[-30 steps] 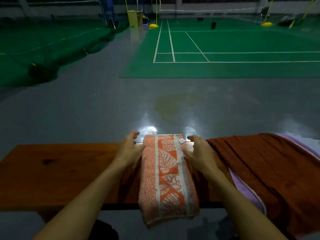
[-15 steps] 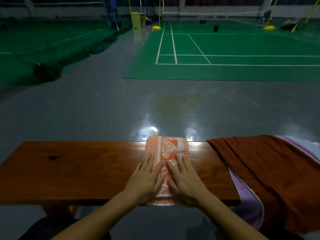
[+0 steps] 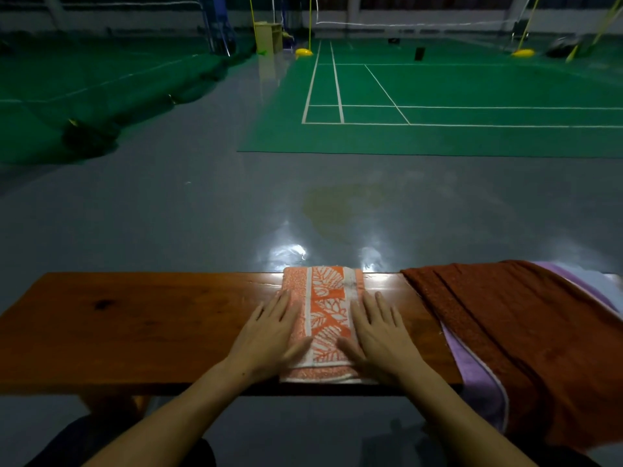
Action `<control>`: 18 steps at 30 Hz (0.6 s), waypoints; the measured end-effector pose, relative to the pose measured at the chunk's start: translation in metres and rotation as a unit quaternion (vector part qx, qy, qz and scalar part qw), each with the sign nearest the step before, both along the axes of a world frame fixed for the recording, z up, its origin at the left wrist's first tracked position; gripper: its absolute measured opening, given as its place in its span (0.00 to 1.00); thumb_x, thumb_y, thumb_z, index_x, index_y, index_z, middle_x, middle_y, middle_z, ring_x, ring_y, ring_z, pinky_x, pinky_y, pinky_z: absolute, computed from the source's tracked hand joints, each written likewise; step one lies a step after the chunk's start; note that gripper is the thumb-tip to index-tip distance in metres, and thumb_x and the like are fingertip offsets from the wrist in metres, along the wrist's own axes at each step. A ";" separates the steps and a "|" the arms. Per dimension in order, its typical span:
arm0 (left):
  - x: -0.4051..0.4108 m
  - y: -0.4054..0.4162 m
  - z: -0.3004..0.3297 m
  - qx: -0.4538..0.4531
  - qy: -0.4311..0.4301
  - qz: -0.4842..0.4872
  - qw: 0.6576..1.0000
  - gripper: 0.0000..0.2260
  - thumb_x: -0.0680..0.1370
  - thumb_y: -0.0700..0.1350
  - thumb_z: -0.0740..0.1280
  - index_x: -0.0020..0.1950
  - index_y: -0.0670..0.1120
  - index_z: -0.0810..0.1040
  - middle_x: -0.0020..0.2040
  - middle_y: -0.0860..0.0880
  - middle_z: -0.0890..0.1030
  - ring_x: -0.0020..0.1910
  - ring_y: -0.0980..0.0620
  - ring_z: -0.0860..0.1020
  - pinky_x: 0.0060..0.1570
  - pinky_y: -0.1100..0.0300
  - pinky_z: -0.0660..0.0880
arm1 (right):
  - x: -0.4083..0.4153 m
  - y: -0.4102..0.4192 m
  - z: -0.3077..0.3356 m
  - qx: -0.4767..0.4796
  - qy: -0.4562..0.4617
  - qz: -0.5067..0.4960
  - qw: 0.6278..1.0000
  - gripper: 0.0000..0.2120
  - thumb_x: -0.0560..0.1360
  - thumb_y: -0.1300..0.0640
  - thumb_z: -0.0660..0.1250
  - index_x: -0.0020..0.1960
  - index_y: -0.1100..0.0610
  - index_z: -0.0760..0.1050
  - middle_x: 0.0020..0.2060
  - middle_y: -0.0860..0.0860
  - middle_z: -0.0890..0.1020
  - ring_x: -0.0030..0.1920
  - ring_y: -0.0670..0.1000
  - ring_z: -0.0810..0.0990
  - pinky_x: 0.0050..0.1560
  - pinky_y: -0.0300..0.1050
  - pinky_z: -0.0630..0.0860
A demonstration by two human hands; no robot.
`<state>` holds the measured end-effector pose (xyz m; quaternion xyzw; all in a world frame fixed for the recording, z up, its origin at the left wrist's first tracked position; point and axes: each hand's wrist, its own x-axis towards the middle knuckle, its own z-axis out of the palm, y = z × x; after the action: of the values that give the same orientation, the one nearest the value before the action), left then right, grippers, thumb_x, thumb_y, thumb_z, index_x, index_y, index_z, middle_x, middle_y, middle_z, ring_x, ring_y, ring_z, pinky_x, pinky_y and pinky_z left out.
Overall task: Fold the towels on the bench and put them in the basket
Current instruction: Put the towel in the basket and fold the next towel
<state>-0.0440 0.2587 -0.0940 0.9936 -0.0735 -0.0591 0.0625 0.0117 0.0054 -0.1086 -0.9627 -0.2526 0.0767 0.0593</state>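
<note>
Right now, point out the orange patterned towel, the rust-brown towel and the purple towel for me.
orange patterned towel point(image 3: 325, 298): head view, on its central leaf-print band.
rust-brown towel point(image 3: 526, 332): head view, on its draped top surface.
purple towel point(image 3: 478, 382): head view, on the strip below the brown one.

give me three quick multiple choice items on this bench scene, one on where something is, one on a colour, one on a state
1. Where do the unfolded towels lie?
A. at the right end of the bench
B. at the left end of the bench
C. on the floor

2. What colour is the towel draped over the purple one?
A. green
B. rust brown
C. white

3. How do the two hands meet the orange patterned towel?
A. both pinch one corner
B. both lie flat, one on each side
C. neither touches it

Answers:
1 A: the rust-brown towel and the purple towel hang over the right end of the bench.
2 B: rust brown cloth covers most of the purple.
3 B: the left hand and the right hand press the orange patterned towel with straight fingers.
</note>
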 end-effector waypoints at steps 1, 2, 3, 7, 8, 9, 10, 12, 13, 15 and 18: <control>-0.004 0.003 0.009 -0.019 -0.005 -0.009 1.000 0.37 0.83 0.70 0.51 0.86 0.52 0.49 0.86 0.49 0.45 0.85 0.48 0.46 0.81 0.46 0.47 | -0.003 -0.004 0.007 0.032 -0.008 0.000 0.999 0.42 0.80 0.26 0.43 0.85 0.50 0.41 0.84 0.54 0.43 0.84 0.59 0.43 0.82 0.61 0.48; -0.008 0.005 0.017 -0.042 -0.007 -0.016 0.999 0.34 0.83 0.69 0.55 0.85 0.54 0.55 0.86 0.50 0.51 0.84 0.50 0.52 0.81 0.47 0.53 | -0.006 -0.010 0.013 0.071 -0.010 0.000 0.997 0.40 0.81 0.27 0.48 0.85 0.48 0.49 0.84 0.53 0.51 0.83 0.57 0.52 0.82 0.59 0.55; -0.013 0.007 0.025 -0.064 -0.008 -0.023 0.998 0.31 0.82 0.67 0.58 0.83 0.55 0.61 0.84 0.52 0.57 0.83 0.52 0.57 0.80 0.48 0.58 | -0.011 -0.016 0.020 0.106 -0.007 0.000 0.994 0.36 0.81 0.29 0.52 0.83 0.47 0.57 0.82 0.50 0.59 0.80 0.54 0.60 0.79 0.56 0.62; -0.032 0.016 0.036 -0.080 -0.016 -0.042 0.996 0.28 0.78 0.68 0.64 0.75 0.59 0.71 0.76 0.59 0.71 0.71 0.58 0.70 0.69 0.55 0.72 | -0.029 -0.033 0.032 0.187 0.028 0.014 0.982 0.28 0.78 0.34 0.67 0.72 0.48 0.76 0.71 0.43 0.74 0.68 0.43 0.73 0.69 0.47 0.75; -0.035 0.016 0.035 -0.071 -0.022 -0.041 0.996 0.28 0.77 0.70 0.65 0.74 0.60 0.72 0.74 0.60 0.73 0.69 0.59 0.71 0.67 0.57 0.73 | -0.034 -0.035 0.031 0.194 0.034 0.025 0.980 0.28 0.76 0.34 0.69 0.71 0.47 0.77 0.69 0.43 0.75 0.67 0.42 0.73 0.69 0.44 0.74; -0.038 0.016 0.035 -0.065 -0.029 -0.038 0.997 0.28 0.76 0.70 0.67 0.73 0.61 0.73 0.73 0.61 0.74 0.68 0.59 0.72 0.64 0.59 0.73 | -0.038 -0.035 0.030 0.195 0.040 0.034 0.980 0.28 0.76 0.35 0.70 0.71 0.47 0.77 0.68 0.42 0.76 0.66 0.41 0.73 0.68 0.41 0.73; -0.040 0.015 0.036 -0.063 -0.035 -0.034 0.997 0.27 0.75 0.70 0.68 0.72 0.61 0.75 0.72 0.61 0.75 0.67 0.60 0.73 0.63 0.60 0.72 | -0.041 -0.035 0.028 0.192 0.043 0.038 0.980 0.27 0.75 0.36 0.72 0.71 0.46 0.77 0.69 0.42 0.75 0.66 0.40 0.72 0.68 0.38 0.72; -0.042 0.014 0.038 -0.060 -0.045 -0.031 0.997 0.27 0.74 0.70 0.70 0.70 0.61 0.76 0.71 0.62 0.76 0.66 0.60 0.73 0.60 0.61 0.72 | -0.042 -0.035 0.026 0.181 0.034 0.039 0.982 0.27 0.75 0.38 0.73 0.72 0.44 0.76 0.69 0.42 0.75 0.66 0.41 0.70 0.68 0.39 0.71; -0.041 0.014 0.039 -0.054 -0.046 -0.032 0.997 0.28 0.73 0.70 0.70 0.70 0.60 0.76 0.71 0.62 0.76 0.66 0.60 0.74 0.58 0.62 0.71 | -0.042 -0.034 0.026 0.174 0.027 0.037 0.984 0.27 0.75 0.38 0.73 0.72 0.44 0.76 0.69 0.42 0.74 0.66 0.42 0.70 0.68 0.41 0.72; -0.041 0.014 0.037 -0.047 -0.042 -0.032 0.997 0.29 0.73 0.71 0.70 0.71 0.60 0.76 0.71 0.62 0.76 0.65 0.60 0.74 0.56 0.62 0.70 | -0.040 -0.032 0.024 0.161 0.015 0.031 0.986 0.27 0.75 0.39 0.74 0.72 0.44 0.76 0.68 0.41 0.74 0.66 0.43 0.69 0.68 0.46 0.74; -0.040 0.016 0.034 -0.047 -0.043 -0.031 0.997 0.28 0.74 0.69 0.70 0.71 0.61 0.76 0.71 0.62 0.75 0.64 0.61 0.73 0.58 0.61 0.71 | -0.037 -0.028 0.023 0.150 0.004 0.018 0.988 0.29 0.75 0.39 0.74 0.73 0.45 0.75 0.68 0.42 0.75 0.65 0.45 0.69 0.66 0.46 0.74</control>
<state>-0.0835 0.2744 -0.0603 0.9884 -0.1099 -0.0145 0.1041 -0.0255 -0.0226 -0.0855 -0.9379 -0.2782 0.0422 0.2029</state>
